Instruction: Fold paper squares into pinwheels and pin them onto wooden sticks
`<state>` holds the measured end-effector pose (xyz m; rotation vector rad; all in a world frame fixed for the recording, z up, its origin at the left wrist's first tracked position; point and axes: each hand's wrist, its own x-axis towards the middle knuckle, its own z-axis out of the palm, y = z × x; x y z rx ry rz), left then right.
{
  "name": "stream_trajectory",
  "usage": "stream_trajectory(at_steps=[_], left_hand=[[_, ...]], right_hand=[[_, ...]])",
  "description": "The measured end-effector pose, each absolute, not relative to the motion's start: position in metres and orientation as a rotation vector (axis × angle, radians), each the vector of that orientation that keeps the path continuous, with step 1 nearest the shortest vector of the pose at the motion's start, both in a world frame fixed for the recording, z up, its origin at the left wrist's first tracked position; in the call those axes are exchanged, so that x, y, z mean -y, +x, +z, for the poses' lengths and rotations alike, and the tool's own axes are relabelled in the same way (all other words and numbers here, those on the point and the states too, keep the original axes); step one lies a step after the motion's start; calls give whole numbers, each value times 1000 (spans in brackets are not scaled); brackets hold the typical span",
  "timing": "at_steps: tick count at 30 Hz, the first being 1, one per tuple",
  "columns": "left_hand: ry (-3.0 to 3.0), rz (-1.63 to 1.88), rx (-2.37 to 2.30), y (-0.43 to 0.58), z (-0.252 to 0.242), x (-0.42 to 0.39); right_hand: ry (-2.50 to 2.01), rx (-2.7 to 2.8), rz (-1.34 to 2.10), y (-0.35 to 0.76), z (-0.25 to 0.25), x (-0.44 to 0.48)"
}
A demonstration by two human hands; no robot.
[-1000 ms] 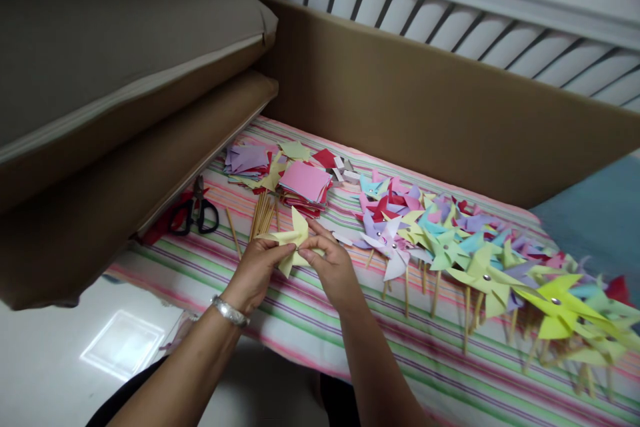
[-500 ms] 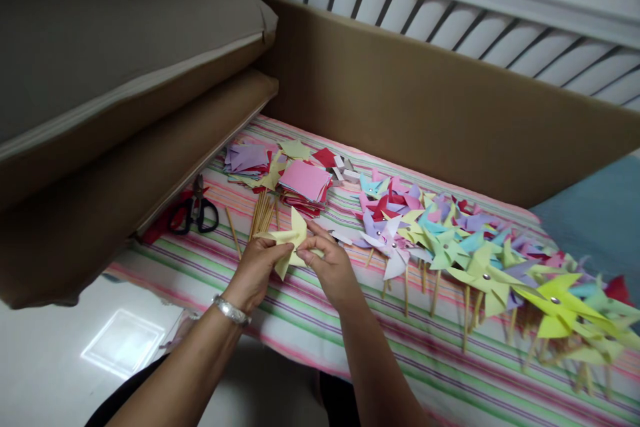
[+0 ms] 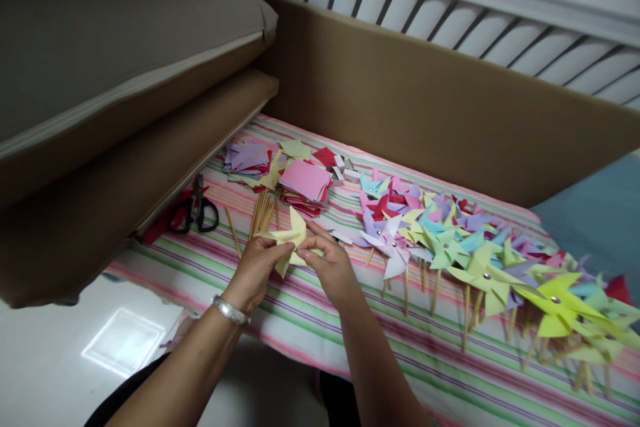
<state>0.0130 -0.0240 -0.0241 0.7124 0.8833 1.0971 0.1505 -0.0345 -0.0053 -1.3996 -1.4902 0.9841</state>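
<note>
A pale yellow paper pinwheel is held between my two hands above the striped cloth. My left hand, with a silver bracelet at its wrist, pinches the paper with thumb and fingers on the left side. From the right, my right hand has thumb and forefinger pressed together at the pinwheel's middle and touches its right blade. Anything small between those fingertips is too hidden to name. Just behind the paper lies a bundle of thin wooden sticks.
Finished pinwheels on sticks crowd the right side. Paper stacks, one topped with a pink sheet, and small white boxes lie behind. Dark-handled scissors rest at left beside stacked brown cushions. A brown panel stands at the back.
</note>
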Motion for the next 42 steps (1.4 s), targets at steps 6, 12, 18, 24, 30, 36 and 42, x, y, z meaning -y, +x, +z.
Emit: stream_trajectory(at_steps=[6, 12, 18, 24, 30, 36, 42], left_hand=[[699, 1090, -878, 12, -22, 24], [645, 1082, -854, 13, -20, 26], [661, 1082, -837, 13, -20, 26], [655, 1089, -872, 13, -21, 25], [583, 1163, -926, 13, -23, 23], [541, 1280, -994, 12, -25, 20], [496, 1284, -972, 12, -28, 20]], right_hand=[[-1394, 1455, 987, 151, -9, 33], [-1345, 1471, 970, 153, -11, 32], [-1350, 1484, 967, 153, -10, 31], [-1363, 1485, 993, 152, -10, 32], [-1371, 1488, 980, 153, -4, 35], [-1420, 1424, 827, 154, 9, 42], [-1347, 1391, 934, 152, 9, 45]])
